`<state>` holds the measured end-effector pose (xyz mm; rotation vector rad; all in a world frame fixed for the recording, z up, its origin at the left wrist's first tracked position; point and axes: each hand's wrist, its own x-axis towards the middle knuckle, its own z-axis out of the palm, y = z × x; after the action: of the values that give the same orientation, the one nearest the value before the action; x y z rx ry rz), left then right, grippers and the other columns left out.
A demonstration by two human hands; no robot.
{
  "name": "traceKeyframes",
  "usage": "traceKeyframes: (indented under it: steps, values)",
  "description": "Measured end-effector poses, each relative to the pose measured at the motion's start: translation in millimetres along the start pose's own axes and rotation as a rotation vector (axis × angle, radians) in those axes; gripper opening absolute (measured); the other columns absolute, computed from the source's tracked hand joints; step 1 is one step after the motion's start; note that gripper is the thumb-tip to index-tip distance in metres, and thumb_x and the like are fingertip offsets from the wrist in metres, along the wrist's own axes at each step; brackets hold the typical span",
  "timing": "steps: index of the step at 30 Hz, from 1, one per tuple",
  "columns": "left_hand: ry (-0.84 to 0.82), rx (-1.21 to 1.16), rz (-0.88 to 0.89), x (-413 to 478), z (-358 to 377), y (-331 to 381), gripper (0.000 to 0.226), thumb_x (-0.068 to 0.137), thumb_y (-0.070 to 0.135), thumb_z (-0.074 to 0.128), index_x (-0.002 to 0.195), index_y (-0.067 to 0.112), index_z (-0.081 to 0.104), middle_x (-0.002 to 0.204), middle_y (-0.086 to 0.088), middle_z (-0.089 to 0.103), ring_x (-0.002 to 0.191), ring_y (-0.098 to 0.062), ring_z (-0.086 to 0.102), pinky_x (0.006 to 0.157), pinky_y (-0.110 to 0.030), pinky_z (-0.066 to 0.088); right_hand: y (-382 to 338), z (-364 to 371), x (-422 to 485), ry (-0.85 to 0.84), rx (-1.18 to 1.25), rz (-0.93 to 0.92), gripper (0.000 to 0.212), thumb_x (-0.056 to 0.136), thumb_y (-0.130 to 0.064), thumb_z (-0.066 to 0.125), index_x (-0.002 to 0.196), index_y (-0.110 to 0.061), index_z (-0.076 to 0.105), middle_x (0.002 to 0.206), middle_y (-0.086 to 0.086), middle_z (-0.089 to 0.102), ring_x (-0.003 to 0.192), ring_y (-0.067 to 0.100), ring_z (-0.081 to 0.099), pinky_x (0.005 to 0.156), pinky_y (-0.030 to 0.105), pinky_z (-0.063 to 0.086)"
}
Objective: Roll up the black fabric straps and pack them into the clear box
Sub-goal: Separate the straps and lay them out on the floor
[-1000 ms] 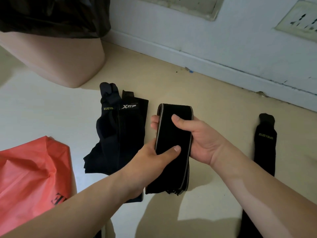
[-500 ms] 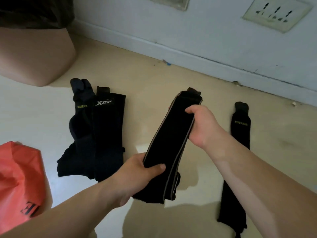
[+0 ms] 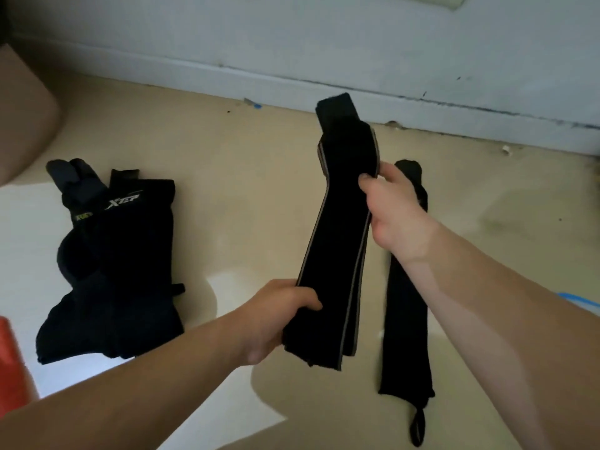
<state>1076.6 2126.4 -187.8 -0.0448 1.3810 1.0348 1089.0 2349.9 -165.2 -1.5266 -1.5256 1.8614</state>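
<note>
Held strap (image 3: pixel 341 241): black, grey-edged, folded into a long flat stack of several layers, up in the air above the floor (image 3: pixel 243 196), tilted with its top end toward the wall (image 3: pixel 292 43). Left hand (image 3: pixel 279 316) grips the lower end, fingers curled round the stack. Right hand (image 3: pixel 396 216) clamps the right edge higher up, thumb on the front face. The hands are well apart along the strap.

Progress, my read: early. No rolled strap shows anywhere and nothing looks packed. This one is flat, not rolled. A loose strap (image 3: pixel 406 319) lies full length on the floor just beside and under the right forearm, loop end nearest me. A pile of black straps (image 3: pixel 113 271), printed logos showing, lies well to the left. All need rolling, then boxing. The clear box is not plainly in view; a blue sliver (image 3: pixel 581 302) at the right edge could be part of it, cannot tell.

Room: bare floor between the pile and the held strap, enough to lay it down and roll. The wall is close behind. An orange bag (image 3: pixel 9 362) crowds the lower left, and a tan object (image 3: pixel 22 108) sits at upper left. The loose strap is the nearest thing to snag.
</note>
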Motion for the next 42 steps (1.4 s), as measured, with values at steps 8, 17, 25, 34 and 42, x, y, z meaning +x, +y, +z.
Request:
traceKeyframes:
  steps: [8, 17, 25, 34, 42]
  values:
    - [0.161, 0.039, -0.084, 33, -5, -38, 0.027, 0.103, 0.01, 0.063, 0.129, 0.016, 0.068, 0.115, -0.006, 0.08, 0.105, -0.025, 0.077, 0.093, -0.036, 0.063, 98, -24, -18, -0.111, -0.884, -0.099, 0.061, 0.109, -0.033, 0.05, 0.166, -0.027, 0.031, 0.168, 0.011, 0.031, 0.15, 0.035, 0.038, 0.123, 0.044, 0.038]
    - [0.004, 0.153, -0.101, 7, -12, -69, 0.029, 0.096, 0.01, 0.064, 0.123, 0.019, 0.072, 0.11, -0.006, 0.082, 0.102, -0.024, 0.079, 0.089, -0.041, 0.064, 132, 8, -47, -0.637, -1.458, -0.242, 0.075, 0.106, -0.06, 0.048, 0.169, -0.039, 0.012, 0.177, -0.002, -0.021, 0.163, 0.023, -0.02, 0.134, 0.047, 0.007]
    - [0.152, 0.576, -0.046, 10, -20, -68, 0.012, 0.103, 0.026, 0.06, 0.114, 0.021, 0.059, 0.103, -0.005, 0.073, 0.088, -0.027, 0.075, 0.058, -0.036, 0.063, 126, -8, -28, -0.42, -1.542, -0.199, 0.099, 0.101, -0.046, 0.066, 0.169, -0.038, -0.006, 0.175, 0.009, -0.026, 0.163, 0.036, -0.016, 0.133, 0.052, 0.01]
    - [0.233, 0.841, 0.057, 18, -13, -73, 0.023, 0.101, 0.036, 0.058, 0.122, 0.028, 0.059, 0.103, 0.012, 0.067, 0.096, -0.013, 0.066, 0.075, -0.026, 0.05, 137, -31, -28, -0.535, -1.552, -0.282, 0.098, 0.09, -0.077, 0.06, 0.166, -0.052, 0.002, 0.174, -0.005, -0.029, 0.161, 0.03, -0.027, 0.129, 0.062, -0.01]
    - [0.223, 0.792, 0.138, 37, 12, -68, 0.026, 0.102, 0.033, 0.06, 0.127, 0.026, 0.062, 0.101, 0.013, 0.067, 0.098, -0.014, 0.067, 0.088, -0.03, 0.056, 153, -115, -28, -0.535, -1.602, -0.198, 0.111, 0.087, -0.075, 0.067, 0.161, -0.059, -0.014, 0.166, -0.013, -0.045, 0.155, 0.023, -0.041, 0.128, 0.069, -0.007]
